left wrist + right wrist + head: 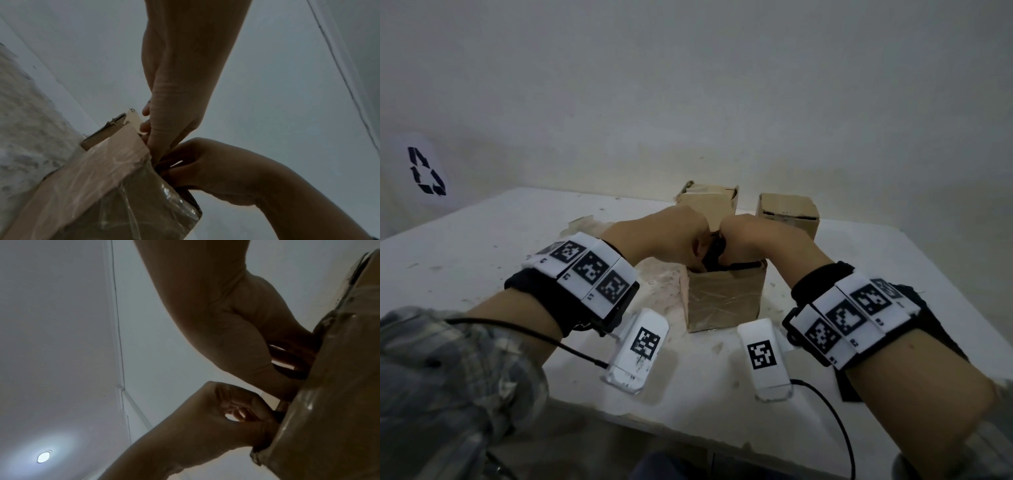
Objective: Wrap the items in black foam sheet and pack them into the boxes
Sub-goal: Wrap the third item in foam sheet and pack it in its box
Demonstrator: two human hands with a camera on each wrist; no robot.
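both hands (717,241) press black foam (714,255) into taped box (722,298).

a cardboard box (115,191), wrapped in glossy clear tape, fills the lower left of the frame and tilts up toward the centre. the left hand (176,91) comes down from the top centre, its fingers (158,146) pointing straight into the box's open top at mid-frame. the right hand (216,172) enters from the lower right, fingers curled over the box's rim; what they hold inside is too dark to tell. behind the box, at centre left, a second cardboard box (107,133) shows a torn flap. a white speckled table (22,129) runs along the left edge.
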